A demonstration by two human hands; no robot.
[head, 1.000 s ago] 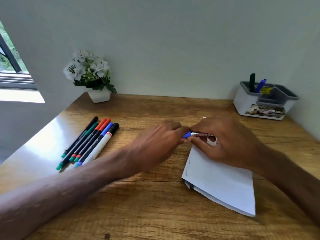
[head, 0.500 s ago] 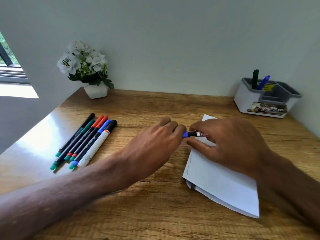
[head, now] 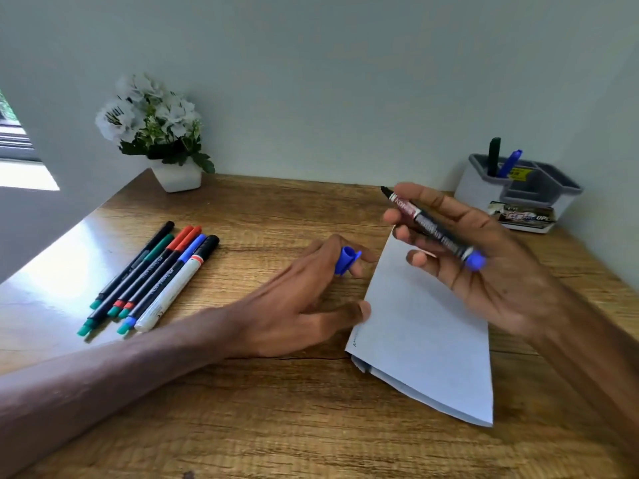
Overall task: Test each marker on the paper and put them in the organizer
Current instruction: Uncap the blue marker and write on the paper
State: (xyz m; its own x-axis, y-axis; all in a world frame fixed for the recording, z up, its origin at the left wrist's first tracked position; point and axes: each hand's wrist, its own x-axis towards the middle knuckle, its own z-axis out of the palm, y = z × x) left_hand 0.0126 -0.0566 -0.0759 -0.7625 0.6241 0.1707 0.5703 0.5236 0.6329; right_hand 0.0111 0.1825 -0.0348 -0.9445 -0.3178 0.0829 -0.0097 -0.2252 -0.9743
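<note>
Wooden desk ran under a plain pale wall, with a bright window at the far left and a white pot of flowers in the back corner. Nearer, a row of capped markers lay side by side, untested by the look of it and well apart from the paper.

The left hand lay low over the desk, its fingers pinching a blue cap and its thumb touching the left edge of the folded paper. Above the paper's far end, the right hand gripped the uncapped marker across curled fingers. The dark tip pointed up and left, clear of the sheet.

The step in hand seemed to be the test stroke. The marker wanted turning in the fingers to a writing grip, tip down. A short light line on bare paper would do, with the left thumb pinning the sheet against sliding. The cap was best held in the left hand, ready to go back on.

At the back right stood the organizer, with two markers upright in its left compartment and the other compartments apparently free. Nothing lay between the paper and the organizer, though the folded layers might shift under the tip.
</note>
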